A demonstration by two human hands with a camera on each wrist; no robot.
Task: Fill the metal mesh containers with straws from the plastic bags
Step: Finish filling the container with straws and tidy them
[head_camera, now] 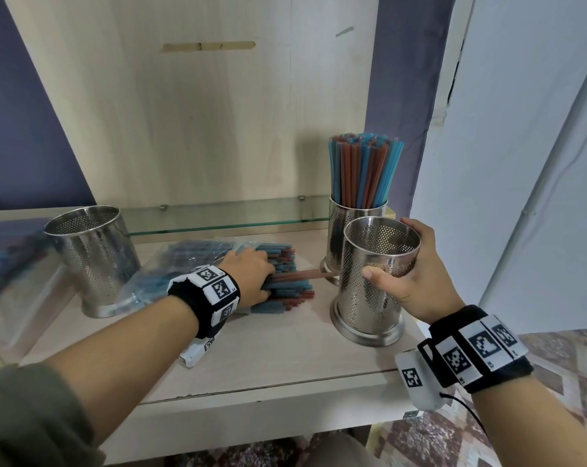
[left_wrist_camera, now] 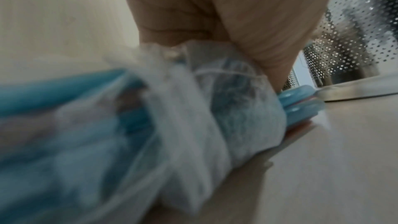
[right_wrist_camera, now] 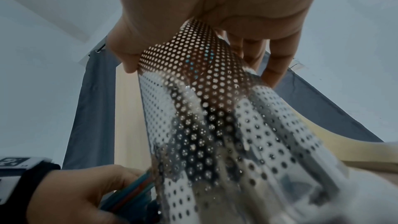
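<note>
My right hand [head_camera: 416,274] grips an empty perforated metal container [head_camera: 372,281] that stands upright near the shelf's front right; thumb in front, fingers behind the rim. The right wrist view shows the same container [right_wrist_camera: 215,117] under my palm. My left hand [head_camera: 248,278] is curled round a bundle of blue and red straws [head_camera: 285,284] sticking out of a clear plastic bag [head_camera: 184,261] lying on the shelf. The left wrist view shows the crumpled bag [left_wrist_camera: 193,108] and straw ends [left_wrist_camera: 301,101] under my palm. A second container [head_camera: 356,217] behind is full of straws. A third, empty container [head_camera: 93,261] stands left.
The wooden shelf [head_camera: 268,358] has a low glass rail [head_camera: 224,214] along its back and a wooden back panel. Another bag of straws [head_camera: 12,261] lies blurred at the far left. A white door or wall [head_camera: 521,163] stands to the right.
</note>
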